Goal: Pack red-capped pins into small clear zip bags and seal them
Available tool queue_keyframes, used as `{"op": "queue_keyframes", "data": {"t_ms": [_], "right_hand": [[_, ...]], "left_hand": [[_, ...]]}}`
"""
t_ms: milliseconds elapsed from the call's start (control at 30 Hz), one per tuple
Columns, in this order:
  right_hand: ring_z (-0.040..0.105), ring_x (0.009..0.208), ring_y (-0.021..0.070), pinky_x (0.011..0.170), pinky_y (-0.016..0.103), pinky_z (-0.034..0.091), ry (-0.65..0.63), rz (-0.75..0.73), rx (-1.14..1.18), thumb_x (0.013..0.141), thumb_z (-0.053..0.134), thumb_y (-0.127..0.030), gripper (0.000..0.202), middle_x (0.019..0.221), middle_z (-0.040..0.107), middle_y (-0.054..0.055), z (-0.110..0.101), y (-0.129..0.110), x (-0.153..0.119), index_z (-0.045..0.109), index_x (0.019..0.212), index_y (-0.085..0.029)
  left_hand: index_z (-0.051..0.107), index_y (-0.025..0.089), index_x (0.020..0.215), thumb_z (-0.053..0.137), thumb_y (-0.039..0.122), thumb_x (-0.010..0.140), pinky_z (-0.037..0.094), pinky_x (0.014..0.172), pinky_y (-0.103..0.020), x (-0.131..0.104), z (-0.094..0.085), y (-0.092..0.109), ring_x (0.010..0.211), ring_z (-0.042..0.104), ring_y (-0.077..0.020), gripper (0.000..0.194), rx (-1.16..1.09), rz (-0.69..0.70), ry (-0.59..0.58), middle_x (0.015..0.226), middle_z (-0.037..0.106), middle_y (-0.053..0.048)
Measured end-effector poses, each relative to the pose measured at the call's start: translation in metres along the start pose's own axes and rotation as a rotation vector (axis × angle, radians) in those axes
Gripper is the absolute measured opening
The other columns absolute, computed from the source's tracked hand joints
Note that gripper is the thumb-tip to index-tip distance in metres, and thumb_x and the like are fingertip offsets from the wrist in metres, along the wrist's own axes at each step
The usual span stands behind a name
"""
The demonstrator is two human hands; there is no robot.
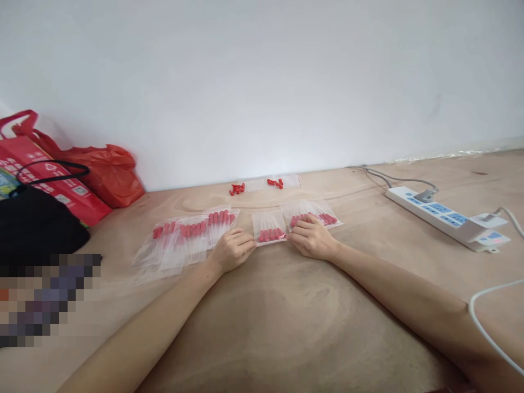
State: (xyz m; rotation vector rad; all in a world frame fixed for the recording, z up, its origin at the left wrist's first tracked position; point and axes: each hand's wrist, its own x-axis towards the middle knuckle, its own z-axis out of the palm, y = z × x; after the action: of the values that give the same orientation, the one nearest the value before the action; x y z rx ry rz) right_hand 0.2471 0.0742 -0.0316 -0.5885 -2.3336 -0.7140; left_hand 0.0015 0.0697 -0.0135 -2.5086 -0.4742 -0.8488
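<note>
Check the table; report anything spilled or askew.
Two jumbled clusters of red pieces near the wall look untidy against the neat row in the clear bag between the left hand and right hand; whether they spilled, I cannot tell.

The right hand partly hides the pouches beneath it. Whether it or the left hand grips the middle pouch cannot be told. Pixels mask an item at lower left. The left edge crops the red bag, its small print unreadable; the white cable runs off right.
</note>
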Motion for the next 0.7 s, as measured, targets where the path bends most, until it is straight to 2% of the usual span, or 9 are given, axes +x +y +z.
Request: {"op": "queue_keyframes", "data": {"t_ms": [167, 333, 533, 700], "right_hand": [[0.041, 0.067, 0.0116, 0.064, 0.028, 0.025, -0.009, 0.012, 0.026, 0.082, 0.044, -0.017, 0.017, 0.065, 0.055, 0.000, -0.001, 0.000, 0.001, 0.056, 0.071, -0.018], [0.040, 0.064, 0.0113, 0.063, 0.028, 0.025, -0.014, -0.003, 0.029, 0.083, 0.041, -0.016, 0.021, 0.062, 0.053, 0.000, 0.001, -0.003, 0.003, 0.056, 0.068, -0.017], [0.041, 0.063, 0.0121, 0.063, 0.027, 0.028, 0.020, 0.058, 0.068, 0.083, 0.041, -0.018, 0.021, 0.061, 0.052, 0.001, 0.004, -0.005, 0.006, 0.057, 0.069, -0.016], [0.043, 0.065, 0.0126, 0.065, 0.027, 0.029, 0.031, 0.083, 0.101, 0.082, 0.040, -0.020, 0.021, 0.062, 0.052, 0.002, 0.005, -0.007, 0.007, 0.057, 0.070, -0.016]], "left_hand": [[0.057, 0.016, 0.068, 0.051, 0.014, 0.077, 0.046, 0.063, -0.025, -0.001, -0.002, 0.003, 0.060, 0.056, -0.0094, 0.011, -0.001, -0.021, -0.001, 0.068, 0.063, 0.000], [0.057, 0.016, 0.068, 0.053, 0.014, 0.075, 0.047, 0.064, -0.026, 0.003, -0.001, 0.006, 0.062, 0.055, -0.0104, 0.008, -0.037, -0.047, 0.011, 0.069, 0.063, -0.001], [0.059, 0.016, 0.081, 0.052, 0.014, 0.076, 0.049, 0.068, -0.025, 0.019, 0.019, 0.019, 0.073, 0.059, -0.0116, 0.008, -0.100, -0.106, 0.049, 0.079, 0.064, -0.002], [0.060, 0.016, 0.082, 0.050, 0.015, 0.078, 0.049, 0.068, -0.026, 0.026, 0.030, 0.022, 0.074, 0.060, -0.0125, 0.011, -0.073, -0.098, 0.068, 0.081, 0.065, -0.003]]}}
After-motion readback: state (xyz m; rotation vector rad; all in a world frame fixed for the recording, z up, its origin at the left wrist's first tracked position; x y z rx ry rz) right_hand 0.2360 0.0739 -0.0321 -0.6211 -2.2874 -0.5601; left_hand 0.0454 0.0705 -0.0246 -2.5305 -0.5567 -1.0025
